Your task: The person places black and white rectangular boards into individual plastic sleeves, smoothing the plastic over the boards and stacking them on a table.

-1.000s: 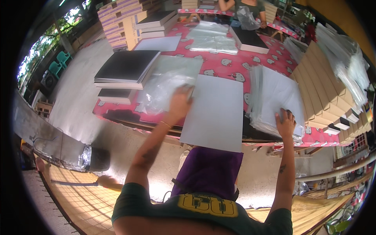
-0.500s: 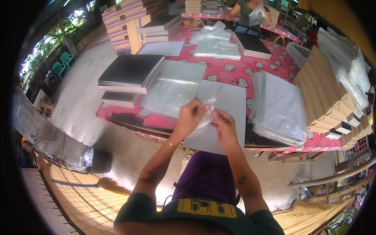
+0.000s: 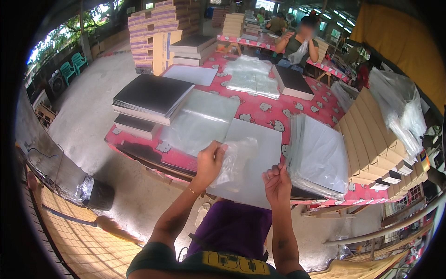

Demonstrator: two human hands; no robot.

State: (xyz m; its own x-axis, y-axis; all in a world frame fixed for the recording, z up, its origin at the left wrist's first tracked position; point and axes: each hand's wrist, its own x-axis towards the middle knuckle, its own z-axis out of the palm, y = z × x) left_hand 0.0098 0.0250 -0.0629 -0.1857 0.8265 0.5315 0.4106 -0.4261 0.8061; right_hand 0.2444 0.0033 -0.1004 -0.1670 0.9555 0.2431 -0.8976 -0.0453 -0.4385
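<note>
Table (image 3: 320, 104) before you, covered in red cloth with small white cartoon figures. On it at your left: stack of black-topped boards (image 3: 153, 96), smaller black-topped stack (image 3: 134, 125) just beside it nearer the edge. Clear plastic sheets (image 3: 200, 122) lie flat at centre-left. Large white sheet (image 3: 253, 162) at near edge, overhanging it. Pile of bagged white sheets (image 3: 320, 156) at your right. Far side: white board (image 3: 189, 74), crumpled clear bags (image 3: 253, 76), black-topped slab (image 3: 292, 81).

Concrete floor (image 3: 93, 116), green chairs (image 3: 73, 65), daylight
</note>
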